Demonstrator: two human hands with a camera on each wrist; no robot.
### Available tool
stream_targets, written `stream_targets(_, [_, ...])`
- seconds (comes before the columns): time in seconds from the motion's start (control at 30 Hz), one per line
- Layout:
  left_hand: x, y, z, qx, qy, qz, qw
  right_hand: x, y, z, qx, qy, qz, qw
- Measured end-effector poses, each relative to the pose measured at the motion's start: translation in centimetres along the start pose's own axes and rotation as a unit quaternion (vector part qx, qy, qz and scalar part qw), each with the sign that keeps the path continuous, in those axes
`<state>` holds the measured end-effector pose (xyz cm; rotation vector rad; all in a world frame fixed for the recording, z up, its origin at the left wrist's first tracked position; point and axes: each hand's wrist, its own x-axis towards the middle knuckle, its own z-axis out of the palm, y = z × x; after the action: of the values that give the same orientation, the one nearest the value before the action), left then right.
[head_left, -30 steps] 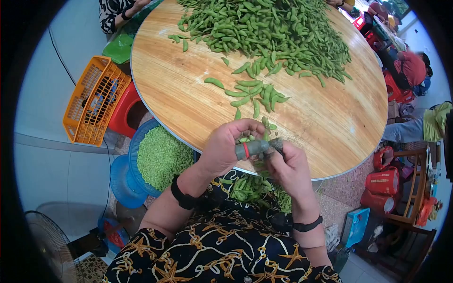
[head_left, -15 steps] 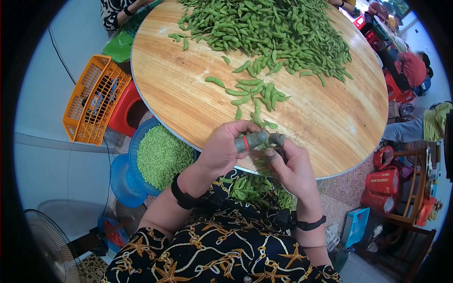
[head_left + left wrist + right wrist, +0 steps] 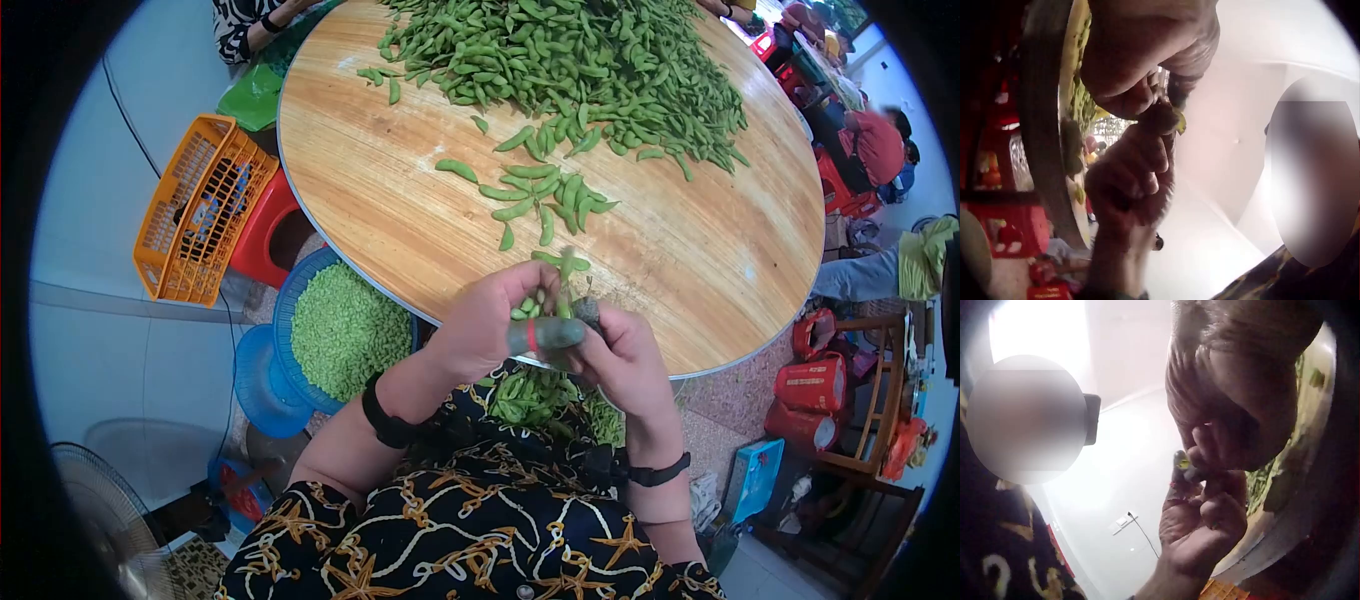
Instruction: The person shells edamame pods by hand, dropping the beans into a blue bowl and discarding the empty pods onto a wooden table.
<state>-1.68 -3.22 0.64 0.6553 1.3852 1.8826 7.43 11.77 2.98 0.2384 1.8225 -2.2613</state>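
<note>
Both hands meet over the near edge of the round wooden table [image 3: 680, 270]. My left hand [image 3: 478, 325] curls around a few shelled green beans [image 3: 527, 306]; its thumb wears a grey-green cover [image 3: 556, 334] with a red band. Between the fingertips of both hands is an edamame pod [image 3: 566, 285], pinched and partly hidden. My right hand [image 3: 632, 362] bends its thumb and dark-covered index finger in against the left thumb. In the left wrist view a bit of green pod [image 3: 1180, 122] shows where the fingertips join. Loose edamame pods [image 3: 520, 210] lie just beyond the hands.
A large heap of edamame pods [image 3: 580, 70] covers the table's far side. Left of my lap, a blue basket [image 3: 285, 330] holds shelled beans [image 3: 345, 335]. More pods [image 3: 530, 398] lie below the table edge. An orange crate [image 3: 165, 245] and a fan [image 3: 100, 510] stand left.
My left thumb lifts slightly, then comes down toward the right thumb, uncovering beans in the left palm. The pod at the fingertips has shifted, blurred at its tip. Loose table pods look the same.
</note>
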Motion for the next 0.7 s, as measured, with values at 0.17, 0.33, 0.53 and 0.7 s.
stream_targets(0.17, [0.1, 1.1, -0.4, 0.126, 0.027, -0.002, 0.992, 0.2, 0.0, 0.6, -0.104, 0.111, -0.028, 0.988])
stream_targets(0.33, [-0.4, 1.2, -0.5, 0.191, 0.057, 0.009, 0.98, 0.3, 0.7, 0.4, -0.266, 0.095, -0.096, 0.954])
stream_targets(0.53, [-0.6, 1.0, -0.4, 0.233, 0.058, -0.067, 0.968, 0.5, -2.5, 0.3, -0.358, 0.218, -0.186, 0.889])
stream_targets(0.7, [-0.6, 1.4, -0.9, 0.148, -0.016, -0.08, 0.986, 1.4, -1.7, -1.7, -0.407, 0.044, -0.182, 0.894])
